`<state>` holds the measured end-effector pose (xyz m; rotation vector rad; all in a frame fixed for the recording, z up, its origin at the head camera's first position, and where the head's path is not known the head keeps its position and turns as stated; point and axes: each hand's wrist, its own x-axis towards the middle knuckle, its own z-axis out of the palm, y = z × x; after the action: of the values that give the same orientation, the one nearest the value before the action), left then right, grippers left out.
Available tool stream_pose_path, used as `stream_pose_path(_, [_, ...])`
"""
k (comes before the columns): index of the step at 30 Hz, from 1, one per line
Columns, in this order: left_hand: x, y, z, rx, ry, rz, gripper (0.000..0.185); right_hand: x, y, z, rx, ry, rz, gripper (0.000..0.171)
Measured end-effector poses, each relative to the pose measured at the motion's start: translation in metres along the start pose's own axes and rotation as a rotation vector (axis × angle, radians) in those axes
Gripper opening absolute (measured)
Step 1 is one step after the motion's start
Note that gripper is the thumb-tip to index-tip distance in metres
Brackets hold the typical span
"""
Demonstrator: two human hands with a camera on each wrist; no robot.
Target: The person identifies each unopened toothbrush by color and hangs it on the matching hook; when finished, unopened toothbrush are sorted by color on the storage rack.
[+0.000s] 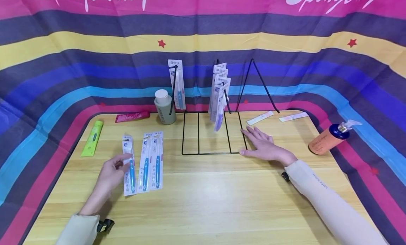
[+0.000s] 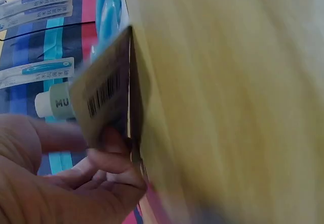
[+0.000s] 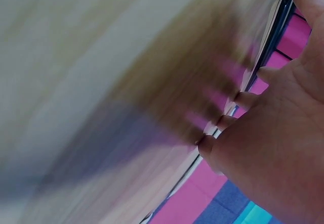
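Note:
My left hand [image 1: 109,174] pinches a packaged blue toothbrush [image 1: 131,179] by its long side. In the left wrist view, the barcoded card back [image 2: 104,95] of the pack shows, tilted up from the table. Just right of it lie two more packaged blue toothbrushes [image 1: 145,169], side by side. My right hand [image 1: 263,148] rests with fingers spread at the right edge of a black wire rack [image 1: 206,154], fingertips on the table in the right wrist view. Several toothbrush packs [image 1: 221,93] hang from the rack's middle hook, and blue-handled packs [image 1: 179,91] hang from the left one.
A grey-green bottle [image 1: 166,112] with a white cap stands by the rack's left side. Green [image 1: 93,139] and magenta tubes [image 1: 132,116] lie at the left. Two slim packets [image 1: 260,117] lie at the back right, near an orange pump bottle [image 1: 328,139]. Striped cloth [image 1: 203,26] encloses the table.

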<state>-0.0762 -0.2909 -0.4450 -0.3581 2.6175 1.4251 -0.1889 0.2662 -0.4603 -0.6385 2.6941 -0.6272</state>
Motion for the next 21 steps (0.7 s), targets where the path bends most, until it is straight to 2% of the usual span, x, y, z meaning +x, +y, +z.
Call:
stream_pose_path(3, [-0.002,0.002,-0.005,-0.04,0.079,0.008,0.046,0.0,0.001,0.001,0.003,-0.001,-0.001,0.099])
stream_pose_path(7, [-0.004,0.012,-0.011,-0.094,0.188,0.077,0.042,0.0,0.002,0.001,0.005,0.001,-0.001,0.099])
stream_pose_path(13, [-0.008,0.031,-0.001,-0.235,0.331,0.177,0.033,-0.001,0.001,0.001,0.001,0.005,0.003,0.099])
stream_pose_path(16, [-0.013,0.042,0.007,-0.299,0.358,0.24,0.03,-0.001,0.001,0.001,0.002,0.007,0.001,0.098])
stream_pose_path(21, [-0.024,0.062,0.015,-0.371,0.323,0.383,0.026,0.0,0.001,0.001,0.005,0.002,-0.004,0.098])
